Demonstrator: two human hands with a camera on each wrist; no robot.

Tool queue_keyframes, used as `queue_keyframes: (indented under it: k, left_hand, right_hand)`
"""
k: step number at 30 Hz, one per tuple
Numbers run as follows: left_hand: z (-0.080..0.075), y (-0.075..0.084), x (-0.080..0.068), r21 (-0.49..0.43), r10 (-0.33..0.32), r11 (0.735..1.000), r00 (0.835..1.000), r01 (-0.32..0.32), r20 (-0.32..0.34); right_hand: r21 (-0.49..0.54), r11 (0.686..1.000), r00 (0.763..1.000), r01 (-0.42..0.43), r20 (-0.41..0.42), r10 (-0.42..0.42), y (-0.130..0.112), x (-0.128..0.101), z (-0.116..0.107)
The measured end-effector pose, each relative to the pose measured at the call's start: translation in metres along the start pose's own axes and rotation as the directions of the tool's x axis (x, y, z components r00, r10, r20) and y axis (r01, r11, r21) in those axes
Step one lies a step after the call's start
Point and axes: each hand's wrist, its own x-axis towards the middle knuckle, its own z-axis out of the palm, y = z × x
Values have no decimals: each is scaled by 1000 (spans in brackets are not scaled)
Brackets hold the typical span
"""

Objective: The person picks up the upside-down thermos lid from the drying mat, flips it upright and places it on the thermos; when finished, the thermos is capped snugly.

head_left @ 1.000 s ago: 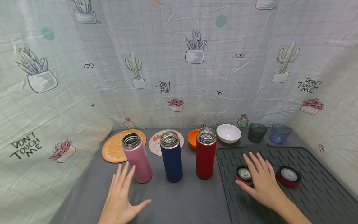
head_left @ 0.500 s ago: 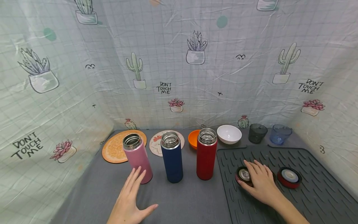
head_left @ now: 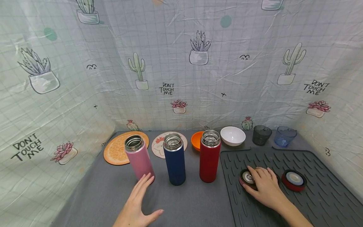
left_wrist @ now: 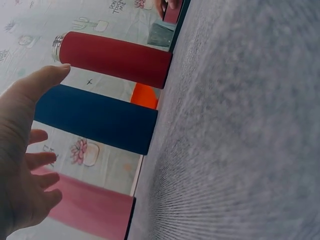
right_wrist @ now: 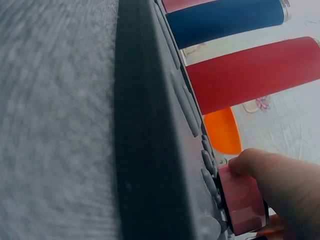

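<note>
My right hand [head_left: 263, 186] pinches a pink bottle lid [right_wrist: 242, 199] lying inner side up on the dark mat, thumb on its near side and fingers over its far side. A red lid [head_left: 294, 180] lies to the right of that hand; between them, a dark rim peeks out from behind the fingers. My left hand [head_left: 136, 201] is held with fingers extended and thumb spread, its fingertips overlapping the base of the lidless pink bottle [head_left: 139, 159]. A blue bottle [head_left: 174, 162] and a red bottle [head_left: 210, 160], both uncapped, stand upright to its right.
Behind the bottles lie an orange-slice placemat [head_left: 116, 151] and a round patterned mat [head_left: 157, 148]. An orange bowl [head_left: 195, 141], white bowl [head_left: 233, 136], grey cup [head_left: 261, 135] and blue cup [head_left: 284, 136] line the back. The ridged drying mat [head_left: 320, 195] covers the right side.
My left hand has moved right and slightly nearer the pink bottle's base. My right hand has lowered onto the pink lid, its fingers closing round it. The bottles stay put.
</note>
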Motion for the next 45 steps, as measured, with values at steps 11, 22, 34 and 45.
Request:
queue_keyframes:
  k: [11,22,34,45]
  left_hand:
    - [3,11,0,-68,-125,989,986,133,108]
    - [-1,19,3,-169,-148,969,974,177,173]
    - [2,35,19,-345,-10,935,976,87,218]
    - [20,59,33,-553,173,833,943,14,284]
  right_hand:
    - [110,994,998,28,-65,-20,-17,5,-7]
    - [173,977,991,128,-58,-120,-58,19,-26]
    - [223,938,964,264,-83,-252,-101,27,-37]
    - [259,885,921,386,-157,-356,-144,37,-37]
